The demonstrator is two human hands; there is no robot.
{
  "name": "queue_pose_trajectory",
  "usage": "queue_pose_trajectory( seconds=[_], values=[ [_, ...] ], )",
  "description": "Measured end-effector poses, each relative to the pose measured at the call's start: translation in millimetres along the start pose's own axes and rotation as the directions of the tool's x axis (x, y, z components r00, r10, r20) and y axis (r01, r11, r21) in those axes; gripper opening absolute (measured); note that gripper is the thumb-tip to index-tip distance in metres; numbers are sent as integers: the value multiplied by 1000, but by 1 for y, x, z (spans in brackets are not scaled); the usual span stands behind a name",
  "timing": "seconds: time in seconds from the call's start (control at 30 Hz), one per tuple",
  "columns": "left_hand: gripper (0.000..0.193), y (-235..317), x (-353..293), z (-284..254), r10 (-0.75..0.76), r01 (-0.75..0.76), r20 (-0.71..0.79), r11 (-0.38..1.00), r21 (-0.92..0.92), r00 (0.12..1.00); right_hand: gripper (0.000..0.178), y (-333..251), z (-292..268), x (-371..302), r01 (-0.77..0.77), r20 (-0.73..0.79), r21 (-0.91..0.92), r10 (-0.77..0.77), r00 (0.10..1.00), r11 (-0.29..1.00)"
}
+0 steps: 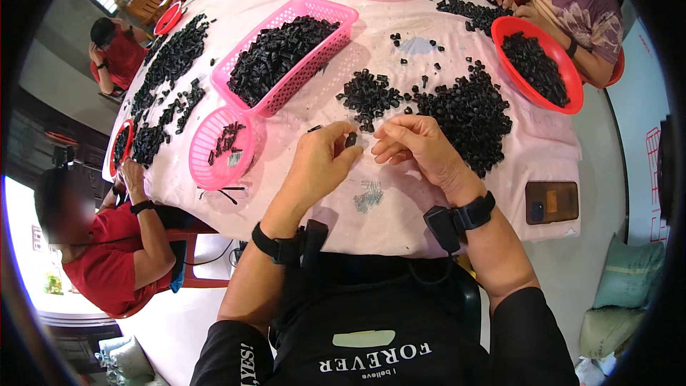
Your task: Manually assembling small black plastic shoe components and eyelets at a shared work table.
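Observation:
My left hand (321, 164) is closed on a small black plastic part (350, 139), pinched between thumb and fingers. Just to its right, my right hand (425, 146) has its fingers curled in toward the thumb; whatever they hold, if anything, is too small to make out. Both hands hover over the pink-white tablecloth (300, 218). Beyond the fingertips lies a small heap of black parts (368, 93). A bigger heap of black parts (471, 118) spreads past my right hand.
A pink basket (304, 82) full of black parts stands at far left, near a round pink basket (207, 164) with a few pieces. A phone (552, 202) lies at right. A red basin (572, 86) holds more parts. Several people sit around the table.

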State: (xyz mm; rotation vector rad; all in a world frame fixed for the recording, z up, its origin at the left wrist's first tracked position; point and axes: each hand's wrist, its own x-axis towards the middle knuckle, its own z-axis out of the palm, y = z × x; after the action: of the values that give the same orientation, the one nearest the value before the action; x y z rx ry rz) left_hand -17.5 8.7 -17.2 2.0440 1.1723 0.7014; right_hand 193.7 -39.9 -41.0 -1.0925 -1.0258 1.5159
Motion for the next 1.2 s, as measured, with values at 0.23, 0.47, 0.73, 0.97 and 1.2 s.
queue_pose_trajectory(
  seconds=[0.23,0.47,0.73,0.97,1.2],
  values=[
    [47,-16,62,-46,75,-205,-429,942,-267,900,26,-2,3,1,27,24,-36,-26,999,999],
    [42,-19,22,-31,37,-83,-356,990,-114,934,24,-2,3,0,46,1,-5,-46,999,999],
    [17,-37,-10,-18,-185,149,-144,961,-231,972,20,7,-9,8,180,-168,53,-169,971,982],
    [12,-29,-20,-2,-215,235,98,920,-313,972,16,8,-8,11,223,-233,58,-204,951,973],
    [8,-12,-21,10,-4,23,174,994,-103,985,26,11,-7,17,280,-310,130,-229,923,951]
  ],
)
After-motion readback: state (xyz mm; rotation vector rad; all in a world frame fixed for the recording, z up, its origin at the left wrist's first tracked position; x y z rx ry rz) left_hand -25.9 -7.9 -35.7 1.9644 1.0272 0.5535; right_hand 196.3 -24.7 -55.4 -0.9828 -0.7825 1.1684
